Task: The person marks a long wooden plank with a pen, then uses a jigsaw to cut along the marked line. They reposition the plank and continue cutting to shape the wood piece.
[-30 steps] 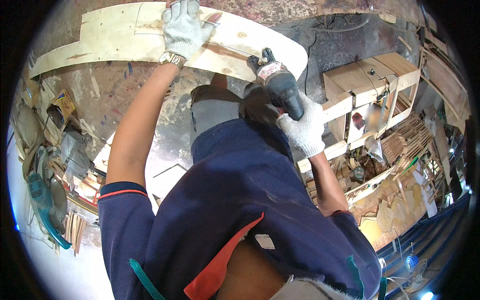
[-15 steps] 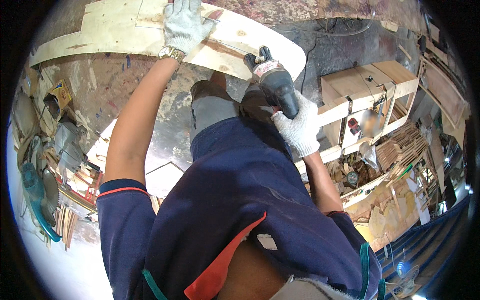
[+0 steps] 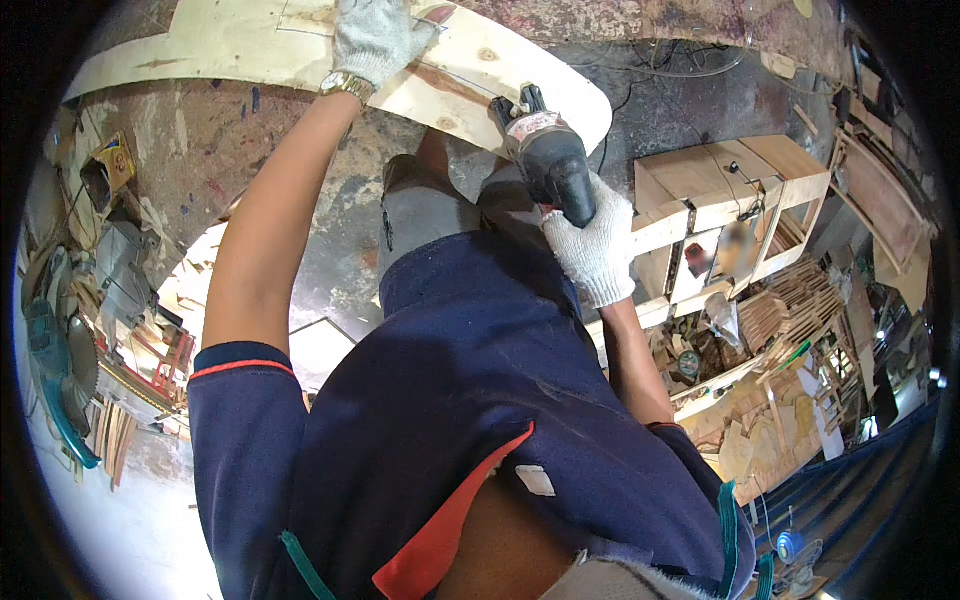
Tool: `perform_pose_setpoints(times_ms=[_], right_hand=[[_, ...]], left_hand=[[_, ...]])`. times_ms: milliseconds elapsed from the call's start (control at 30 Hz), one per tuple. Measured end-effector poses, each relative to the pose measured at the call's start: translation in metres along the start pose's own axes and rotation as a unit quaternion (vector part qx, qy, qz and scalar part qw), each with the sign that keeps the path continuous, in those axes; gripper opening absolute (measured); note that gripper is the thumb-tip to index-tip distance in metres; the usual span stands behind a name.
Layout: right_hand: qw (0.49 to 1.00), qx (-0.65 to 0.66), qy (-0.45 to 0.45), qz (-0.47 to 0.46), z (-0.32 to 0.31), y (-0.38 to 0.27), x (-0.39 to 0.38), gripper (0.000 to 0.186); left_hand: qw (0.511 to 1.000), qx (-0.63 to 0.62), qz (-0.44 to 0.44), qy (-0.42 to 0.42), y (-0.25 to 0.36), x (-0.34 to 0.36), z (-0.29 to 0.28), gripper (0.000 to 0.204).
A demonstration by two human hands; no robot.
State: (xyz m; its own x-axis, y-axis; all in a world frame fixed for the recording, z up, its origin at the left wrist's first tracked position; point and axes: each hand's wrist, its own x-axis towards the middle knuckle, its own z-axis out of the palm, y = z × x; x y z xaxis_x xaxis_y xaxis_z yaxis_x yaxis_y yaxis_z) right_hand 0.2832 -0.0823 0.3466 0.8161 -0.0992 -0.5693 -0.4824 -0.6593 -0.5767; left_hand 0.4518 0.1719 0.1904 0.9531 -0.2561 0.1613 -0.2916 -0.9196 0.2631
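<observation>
A long, curved plywood board [image 3: 520, 60] lies across the top of the view, its rounded end at the right. My left hand [image 3: 375, 42], in a white knit glove, rests on the board with the fingers stretched out; the upper picture edge cuts off the fingertips. My gloved right hand [image 3: 594, 245] is wrapped round the rear grip of a black jigsaw [image 3: 555, 165]. The jigsaw's front reaches over the board's near edge, close to the rounded end. Its blade cannot be made out. A pencil line runs along the board between my left hand and the jigsaw.
A wooden frame cabinet [image 3: 725, 210] stands on the floor to the right, with stacked wood strips [image 3: 790, 310] and offcuts behind it. A green circular saw [image 3: 55, 370] lies at the far left. Cables [image 3: 665, 62] trail beyond the board's rounded end.
The view has shifted slightly, so the board's left part sits higher in the picture. My left hand stays on the board and my right hand keeps the jigsaw at nearly the same spot.
</observation>
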Motion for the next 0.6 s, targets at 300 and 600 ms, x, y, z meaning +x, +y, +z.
perform_pose_setpoints(times_ms=[300,600], right_hand=[[1.000,-0.007,-0.021,-0.016,-0.006,0.001,-0.001,0.036],[0.993,-0.067,-0.088,-0.036,-0.024,-0.006,0.017,0.038]], left_hand=[[0.999,0.037,0.013,-0.035,0.003,-0.002,-0.008,0.052],[0.999,0.036,0.001,-0.025,0.000,-0.003,-0.001,0.059]])
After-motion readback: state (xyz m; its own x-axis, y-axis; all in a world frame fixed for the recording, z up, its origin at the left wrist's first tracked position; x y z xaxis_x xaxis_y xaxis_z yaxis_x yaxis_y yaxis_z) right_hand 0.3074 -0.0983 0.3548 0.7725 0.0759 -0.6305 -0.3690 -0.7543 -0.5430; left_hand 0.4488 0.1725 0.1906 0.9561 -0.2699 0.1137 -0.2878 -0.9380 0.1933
